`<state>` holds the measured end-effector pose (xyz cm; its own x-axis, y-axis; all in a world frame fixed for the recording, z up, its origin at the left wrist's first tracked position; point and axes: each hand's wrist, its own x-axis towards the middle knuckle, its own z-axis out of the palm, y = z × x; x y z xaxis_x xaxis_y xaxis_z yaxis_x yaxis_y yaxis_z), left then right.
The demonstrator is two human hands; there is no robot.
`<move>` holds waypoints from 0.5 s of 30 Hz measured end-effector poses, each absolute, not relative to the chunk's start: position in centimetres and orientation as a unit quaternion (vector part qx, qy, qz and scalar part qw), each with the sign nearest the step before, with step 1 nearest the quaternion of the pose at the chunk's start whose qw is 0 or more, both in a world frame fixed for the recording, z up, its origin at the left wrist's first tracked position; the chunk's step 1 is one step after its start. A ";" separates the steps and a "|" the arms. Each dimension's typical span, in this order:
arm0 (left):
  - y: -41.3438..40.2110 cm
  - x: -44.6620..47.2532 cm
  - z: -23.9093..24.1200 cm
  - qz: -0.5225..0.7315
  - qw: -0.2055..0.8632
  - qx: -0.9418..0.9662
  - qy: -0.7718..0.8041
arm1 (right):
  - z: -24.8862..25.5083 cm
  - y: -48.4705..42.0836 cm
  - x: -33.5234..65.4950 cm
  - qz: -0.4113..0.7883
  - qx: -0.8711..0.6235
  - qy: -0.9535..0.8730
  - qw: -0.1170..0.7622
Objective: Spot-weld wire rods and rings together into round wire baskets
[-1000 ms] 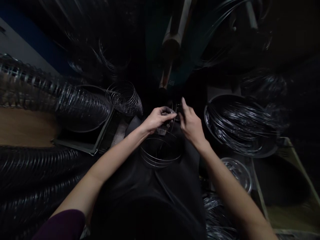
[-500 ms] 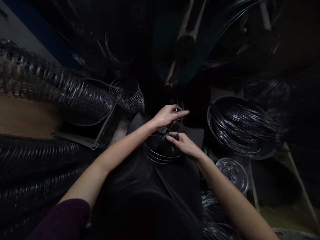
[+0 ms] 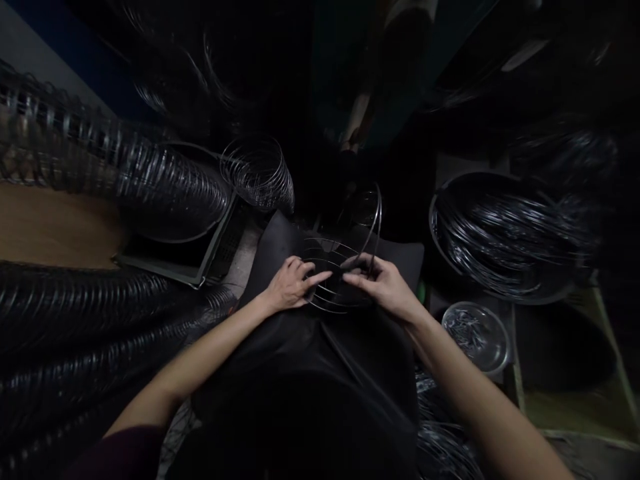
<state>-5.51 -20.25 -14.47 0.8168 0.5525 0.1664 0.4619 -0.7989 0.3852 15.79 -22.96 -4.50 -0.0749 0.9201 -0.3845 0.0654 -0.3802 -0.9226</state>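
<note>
A: How are our hands?

B: Our left hand [image 3: 294, 285] is loosely curled, one finger stretched rightward, at the left edge of some thin wire rings [image 3: 326, 309]; we cannot tell whether it pinches one. Our right hand [image 3: 387, 283] is nearly closed, thumb and fingers pinching a wire loop [image 3: 379, 210]. The fingertips of the two hands are near each other, but apart.

A: How many things can we count?

B: Two hands. Several rings lie over the dark cloth [image 3: 360, 373] on our lap, their thin arcs too faint for an exact number. The raised loop shows two bright strands; we cannot say if that is one ring or two. To our right are one clear bowl [image 3: 503, 347] of many small metal pieces [image 3: 467, 333] and one large basin [image 3: 530, 300] heaped with wire. To our left, one loose coil [image 3: 260, 177] is beside a long coil [image 3: 165, 183].

A: Which way do the wires point?

B: The rings lie roughly flat, looking widest from left to right. The loop stands upright above our right hand, nearly edge-on, its long axis rising away from us.
</note>
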 end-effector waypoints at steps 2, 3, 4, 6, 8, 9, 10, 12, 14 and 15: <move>-18.7 -4.9 -12.9 0.138 0.171 0.939 0.263 | -4.9 -22.1 15.6 0.548 -0.602 -0.415 0.406; -17.9 -4.6 -12.0 0.146 0.173 0.938 0.263 | -5.0 -21.3 15.7 0.523 -0.610 -0.415 0.427; -17.2 -4.3 -11.2 0.159 0.174 0.935 0.267 | -4.9 -20.3 15.9 0.503 -0.613 -0.419 0.443; -15.7 -3.6 -10.0 0.202 0.174 0.922 0.281 | -4.6 -18.2 16.5 0.480 -0.613 -0.430 0.458; -14.2 -2.8 -9.4 0.264 0.181 0.899 0.298 | -4.1 -16.0 17.1 0.475 -0.609 -0.438 0.461; -13.4 -2.4 -9.1 0.296 0.184 0.887 0.302 | -3.8 -15.0 17.4 0.476 -0.606 -0.439 0.462; -12.5 -2.0 -8.9 0.323 0.186 0.877 0.303 | -3.5 -14.0 17.7 0.478 -0.602 -0.439 0.464; -10.9 -1.3 -8.4 0.361 0.176 0.866 0.297 | -2.9 -12.2 18.1 0.477 -0.597 -0.439 0.473; -9.4 -0.7 -7.9 0.383 0.152 0.864 0.289 | -2.4 -10.7 18.5 0.473 -0.595 -0.439 0.479; -8.7 -0.4 -7.6 0.392 0.140 0.863 0.287 | -2.2 -10.0 18.7 0.472 -0.595 -0.439 0.481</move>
